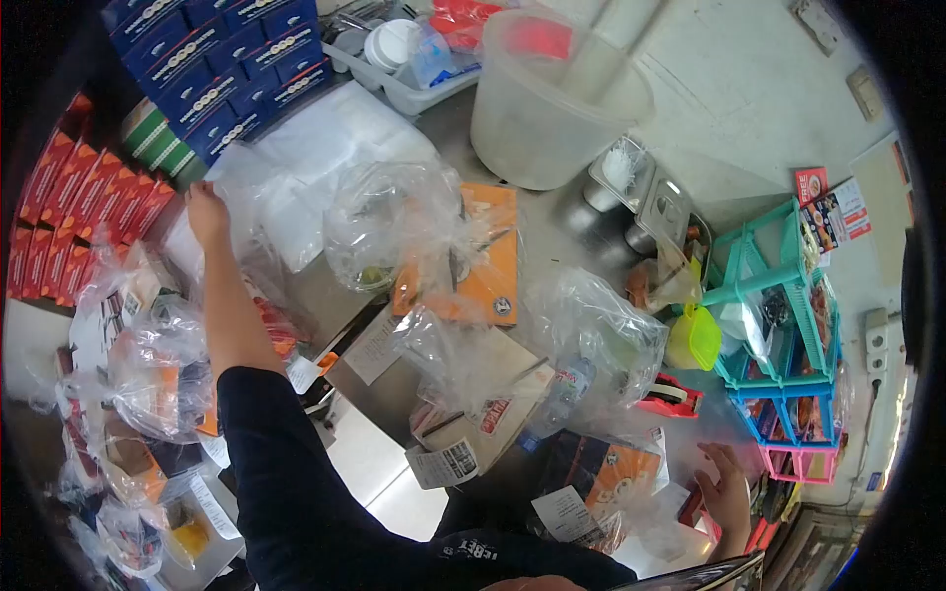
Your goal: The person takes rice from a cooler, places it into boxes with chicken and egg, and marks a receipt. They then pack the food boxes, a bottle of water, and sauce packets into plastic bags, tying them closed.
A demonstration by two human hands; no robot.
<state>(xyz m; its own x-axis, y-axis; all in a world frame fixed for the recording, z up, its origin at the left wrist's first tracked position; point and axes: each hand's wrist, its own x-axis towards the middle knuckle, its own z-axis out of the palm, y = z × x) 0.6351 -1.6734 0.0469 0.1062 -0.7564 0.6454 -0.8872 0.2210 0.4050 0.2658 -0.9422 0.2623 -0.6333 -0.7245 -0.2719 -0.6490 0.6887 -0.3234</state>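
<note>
A: Which step do we log?

B: Reaching for a bag, we'd judge. We have the left hand (209,215) at the left side of the bag stack (350,123), which lies toward the far left corner of the tabletop (544,231), near the red boxes (74,212).

A: Fingers?

B: Left: tips partly hidden, so we can't tell how wide they are or whether they pinch plastic. Right hand (724,492): fingers loosely spread, part curled, nothing seen in it; near right corner, nearer us than the tape (680,399).

A: Next move calls for?

B: Our guess: a clean pinch on one sheet; thin plastic probably clings.

A: Text?

B: FREE on the red card (812,184), right side. Red label (495,416) on the beige box (517,366), near edge, middle: we read maybe SPARTAN, unsure. Shirt (296,492): we get roughly EBET. Navy boxes (212,74), beyond the far left corner: white print repeated, too small for us. Orange box (501,246), mid-tabletop: white letters, partly under plastic. Receipt (374,352), just left of the beige box: print too fine, we skip it.
</note>
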